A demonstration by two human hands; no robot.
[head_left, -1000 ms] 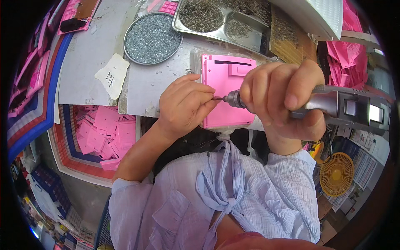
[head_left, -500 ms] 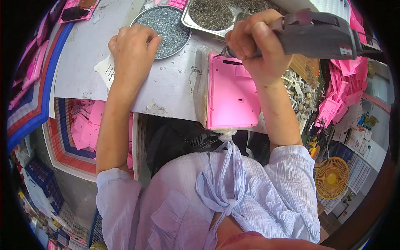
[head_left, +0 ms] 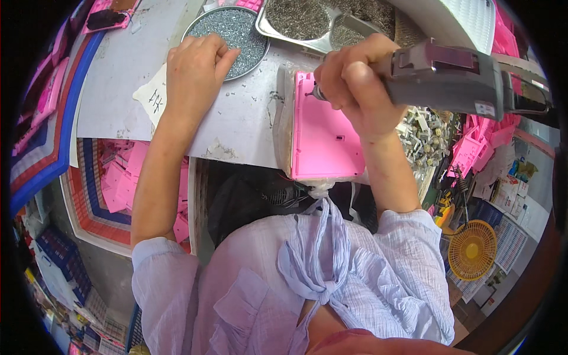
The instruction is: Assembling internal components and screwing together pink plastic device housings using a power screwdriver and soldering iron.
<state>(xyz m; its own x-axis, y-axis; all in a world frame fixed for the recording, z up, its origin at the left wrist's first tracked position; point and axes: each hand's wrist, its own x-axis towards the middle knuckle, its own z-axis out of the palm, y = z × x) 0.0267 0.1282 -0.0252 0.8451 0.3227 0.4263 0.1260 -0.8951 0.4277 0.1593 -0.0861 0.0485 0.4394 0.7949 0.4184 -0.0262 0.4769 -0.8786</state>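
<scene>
My right hand [head_left: 362, 89] is wrapped round a grey electric screwdriver [head_left: 447, 77], held almost level. Its bit points left and sits at the upper left part of a pink plastic panel [head_left: 319, 139]. The panel lies on a plastic-wrapped block at the table's front edge. My left hand [head_left: 196, 77] is closed, fingers curled under, at the near left rim of a round metal tray [head_left: 264, 59] full of small silver screws [head_left: 228, 31]. Whatever its fingertips hold is hidden.
A metal tray [head_left: 284, 39] of darker screws stands behind the panel. To the right lie small grey-white parts [head_left: 421, 133] and pink pieces [head_left: 476, 145]. Below the table at left is a lined bin [head_left: 127, 234] with pink parts. A marked paper scrap [head_left: 149, 97] lies by my left wrist.
My right hand has lowered the screwdriver a little toward me, bringing the bit over the panel's upper left. My left hand has shifted slightly right. A dark strip at the panel's top no longer shows.
</scene>
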